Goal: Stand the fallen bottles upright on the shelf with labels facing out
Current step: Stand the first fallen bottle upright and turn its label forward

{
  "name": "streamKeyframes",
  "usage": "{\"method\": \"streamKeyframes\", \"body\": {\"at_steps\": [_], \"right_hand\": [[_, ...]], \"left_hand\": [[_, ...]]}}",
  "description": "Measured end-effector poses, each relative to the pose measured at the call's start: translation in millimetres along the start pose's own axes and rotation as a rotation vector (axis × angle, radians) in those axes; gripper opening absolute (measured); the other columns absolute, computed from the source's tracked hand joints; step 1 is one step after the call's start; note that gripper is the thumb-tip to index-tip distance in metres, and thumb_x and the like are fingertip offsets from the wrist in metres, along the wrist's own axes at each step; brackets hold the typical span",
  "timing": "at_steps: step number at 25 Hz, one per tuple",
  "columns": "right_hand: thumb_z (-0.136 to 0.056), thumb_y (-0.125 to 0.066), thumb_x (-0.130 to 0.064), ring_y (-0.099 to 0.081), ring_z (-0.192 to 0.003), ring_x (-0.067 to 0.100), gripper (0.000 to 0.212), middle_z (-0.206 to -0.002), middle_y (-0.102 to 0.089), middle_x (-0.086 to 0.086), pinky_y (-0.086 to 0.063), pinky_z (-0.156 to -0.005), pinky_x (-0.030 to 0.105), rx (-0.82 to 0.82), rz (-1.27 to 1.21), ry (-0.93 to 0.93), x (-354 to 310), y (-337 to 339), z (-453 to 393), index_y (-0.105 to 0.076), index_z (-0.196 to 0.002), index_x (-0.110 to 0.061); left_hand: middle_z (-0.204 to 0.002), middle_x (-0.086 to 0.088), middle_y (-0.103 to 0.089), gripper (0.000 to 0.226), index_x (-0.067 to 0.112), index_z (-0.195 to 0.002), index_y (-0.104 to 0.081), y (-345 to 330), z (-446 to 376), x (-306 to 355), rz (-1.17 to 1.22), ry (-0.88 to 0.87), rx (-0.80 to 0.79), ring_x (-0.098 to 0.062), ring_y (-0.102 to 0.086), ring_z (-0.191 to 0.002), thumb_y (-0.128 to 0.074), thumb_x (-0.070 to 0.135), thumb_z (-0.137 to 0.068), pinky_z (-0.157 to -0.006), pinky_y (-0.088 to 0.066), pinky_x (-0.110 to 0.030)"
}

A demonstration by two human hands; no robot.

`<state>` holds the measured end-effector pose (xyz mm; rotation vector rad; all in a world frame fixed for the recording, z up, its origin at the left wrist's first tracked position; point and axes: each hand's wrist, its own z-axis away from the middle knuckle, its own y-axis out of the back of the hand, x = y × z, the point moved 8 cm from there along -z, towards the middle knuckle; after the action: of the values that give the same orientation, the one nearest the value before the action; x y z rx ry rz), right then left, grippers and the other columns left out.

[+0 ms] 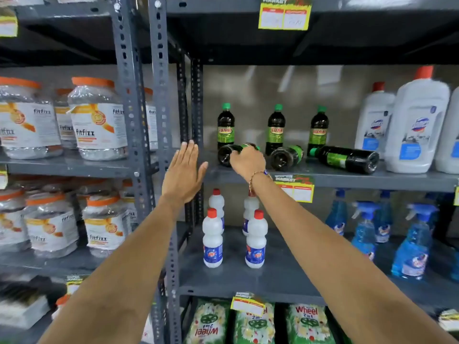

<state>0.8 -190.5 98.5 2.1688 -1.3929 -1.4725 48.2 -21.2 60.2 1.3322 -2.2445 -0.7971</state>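
Observation:
Three dark bottles with green caps and green labels lie fallen on the grey shelf [347, 178]. My right hand [247, 161] is closed over the leftmost fallen bottle [226, 155], whose base points toward me. A second fallen bottle [286, 156] lies in the middle and a third [347, 158] lies sideways to the right, cap to the left. Behind them three matching bottles stand upright [225, 126], [276, 127], [318, 129], labels facing out. My left hand [182, 171] hovers flat and open beside the shelf post, left of the bottles, holding nothing.
Large white jugs with red caps [417, 125] stand at the shelf's right end. Below are small white bottles [212, 238] and blue spray bottles [412, 244]. Grey slotted posts [161, 120] divide off the left rack holding clear orange-lidded jars [99, 120]. A yellow price tag [295, 188] hangs on the shelf edge.

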Motion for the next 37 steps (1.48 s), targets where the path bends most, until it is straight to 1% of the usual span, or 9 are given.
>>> {"method": "streamKeyframes", "body": {"at_steps": [7,11,16,19,22,24,28,31,37], "right_hand": [[-0.094,-0.040,-0.038,-0.055,-0.121,0.032,0.051,-0.135,-0.057,0.016,-0.043,-0.100,0.033,-0.067,-0.073,-0.346,13.7,-26.1,-36.2,-0.056,-0.128,-0.003],[-0.089,-0.043,-0.047,-0.055,-0.119,0.030,0.055,-0.134,-0.057,0.011,-0.041,-0.103,0.035,-0.153,-0.047,-0.394,12.2,-40.9,-56.1,-0.056,-0.126,-0.010],[-0.094,-0.041,-0.045,-0.050,-0.117,0.026,0.045,-0.130,-0.051,0.007,-0.036,-0.109,0.037,-0.258,-0.039,-0.375,-5.0,-49.5,-60.3,-0.055,-0.117,-0.009],[-0.096,-0.046,-0.037,-0.049,-0.088,0.021,0.033,-0.108,-0.045,0.009,-0.042,-0.087,0.032,-0.334,-0.007,-0.343,-12.6,-48.0,-60.9,-0.047,-0.078,-0.010],[-0.094,-0.053,-0.034,-0.047,-0.066,0.018,0.026,-0.084,-0.052,0.009,-0.042,-0.064,0.028,-0.397,0.156,-0.253,-32.2,-40.9,-54.1,-0.049,-0.093,-0.009],[-0.095,-0.052,-0.039,-0.055,-0.081,0.023,0.030,-0.081,-0.051,0.007,-0.046,-0.075,0.031,-0.392,0.190,-0.228,-39.5,-36.3,-52.5,-0.048,-0.101,-0.009],[-0.099,-0.043,-0.040,-0.054,-0.120,0.031,0.052,-0.125,-0.054,0.013,-0.045,-0.100,0.037,-0.450,0.290,-0.184,-49.2,-49.9,-54.1,-0.045,-0.137,-0.004],[-0.089,-0.055,-0.053,-0.058,-0.101,0.027,0.067,-0.116,-0.057,0.014,-0.049,-0.086,0.032,-0.531,0.378,-0.201,-55.3,-67.3,-51.2,-0.046,-0.132,-0.002],[-0.078,-0.068,-0.033,-0.062,-0.075,0.022,0.027,-0.088,-0.063,0.009,-0.054,-0.076,0.032,-0.338,-0.124,-0.259,-34.0,-75.5,-67.1,-0.058,-0.088,-0.009]], "left_hand": [[-0.136,-0.014,-0.054,0.056,0.003,-0.131,-0.051,-35.6,5.6,-17.5,-0.056,-0.149,0.029,-0.028,-0.040,-0.135,-0.020,0.038,-0.101,-0.117,-0.020,-0.039],[-0.111,-0.014,-0.066,0.045,0.004,-0.108,-0.062,-29.2,1.5,-7.1,0.013,-0.213,0.138,-0.031,-0.060,-0.110,-0.028,0.032,-0.099,-0.094,-0.046,-0.042],[-0.083,-0.007,-0.063,0.036,0.008,-0.091,-0.061,-30.2,4.2,-7.7,-0.038,-0.182,0.235,-0.027,-0.058,-0.076,-0.032,0.029,-0.098,-0.076,-0.044,-0.038],[-0.087,-0.006,-0.064,0.037,0.008,-0.096,-0.063,-34.9,3.0,-9.2,-0.037,-0.172,0.283,-0.027,-0.057,-0.078,-0.033,0.029,-0.098,-0.078,-0.043,-0.038],[-0.091,-0.006,-0.066,0.035,0.008,-0.100,-0.063,-34.6,4.0,-9.9,-0.021,-0.185,0.341,-0.026,-0.059,-0.080,-0.035,0.029,-0.098,-0.080,-0.044,-0.038],[-0.092,-0.006,-0.066,0.034,0.008,-0.101,-0.064,-34.0,3.5,-10.7,-0.021,-0.196,0.357,-0.026,-0.059,-0.081,-0.036,0.029,-0.097,-0.080,-0.044,-0.038],[-0.092,-0.006,-0.065,0.034,0.009,-0.099,-0.063,-34.9,3.8,-11.3,-0.018,-0.200,0.380,-0.026,-0.059,-0.081,-0.036,0.029,-0.097,-0.080,-0.044,-0.038],[-0.088,-0.006,-0.063,0.034,0.009,-0.096,-0.062,-33.9,4.7,-11.7,-0.037,-0.203,0.414,-0.025,-0.057,-0.078,-0.034,0.028,-0.098,-0.079,-0.043,-0.038],[-0.088,-0.005,-0.064,0.034,0.009,-0.098,-0.063,-32.3,6.2,-10.7,-0.040,-0.213,0.453,-0.025,-0.058,-0.079,-0.035,0.029,-0.097,-0.079,-0.045,-0.038]]}}
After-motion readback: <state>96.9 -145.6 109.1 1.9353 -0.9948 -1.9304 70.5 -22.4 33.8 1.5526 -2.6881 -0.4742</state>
